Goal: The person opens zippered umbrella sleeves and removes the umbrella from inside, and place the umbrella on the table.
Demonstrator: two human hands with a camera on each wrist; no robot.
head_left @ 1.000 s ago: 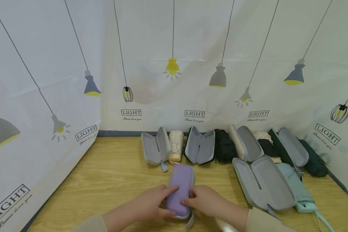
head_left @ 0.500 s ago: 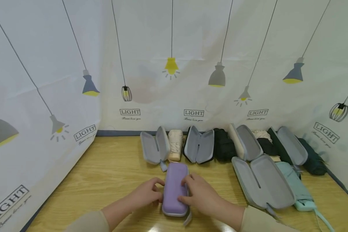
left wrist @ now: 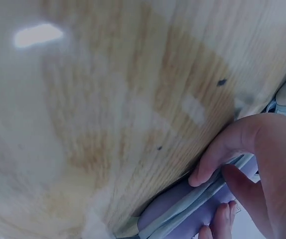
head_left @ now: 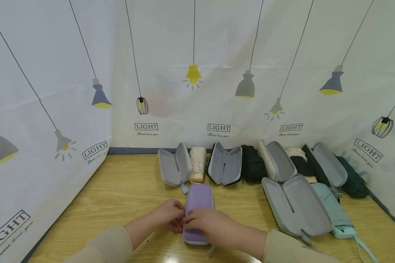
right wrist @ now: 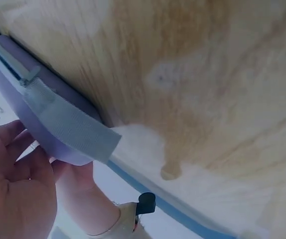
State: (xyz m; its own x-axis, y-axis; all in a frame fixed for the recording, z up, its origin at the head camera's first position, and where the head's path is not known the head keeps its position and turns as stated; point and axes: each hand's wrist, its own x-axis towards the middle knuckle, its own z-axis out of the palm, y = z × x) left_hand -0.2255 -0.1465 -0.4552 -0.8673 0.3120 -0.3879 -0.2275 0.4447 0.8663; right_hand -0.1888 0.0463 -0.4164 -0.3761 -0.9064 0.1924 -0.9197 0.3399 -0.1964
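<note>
A purple zip case (head_left: 200, 197) lies closed on the table, its long sides pointing away from me. At its left side, my left hand (head_left: 169, 212) grips the edge with bent fingers; in the left wrist view, the fingertips sit on the pale zip seam (left wrist: 185, 211). My right hand (head_left: 214, 225) lies across the top, fingers stretched to the left edge and touching it. A grey fabric strap (right wrist: 73, 122) hangs from the zip slider (right wrist: 31, 77) in the right wrist view. The case's near right part is largely hidden by my right hand.
Along the back stand open grey-lined cases (head_left: 174, 166) beside folded umbrellas, one cream (head_left: 198, 164) and one black (head_left: 252, 164). At right, a large open case (head_left: 297, 206) lies by a mint umbrella (head_left: 334, 212). A printed backdrop (head_left: 171, 73) borders the wooden table (head_left: 118, 190).
The case has shifted slightly left. My left hand has gone from its top to its left edge, while my right hand has moved from the right side to across the top.
</note>
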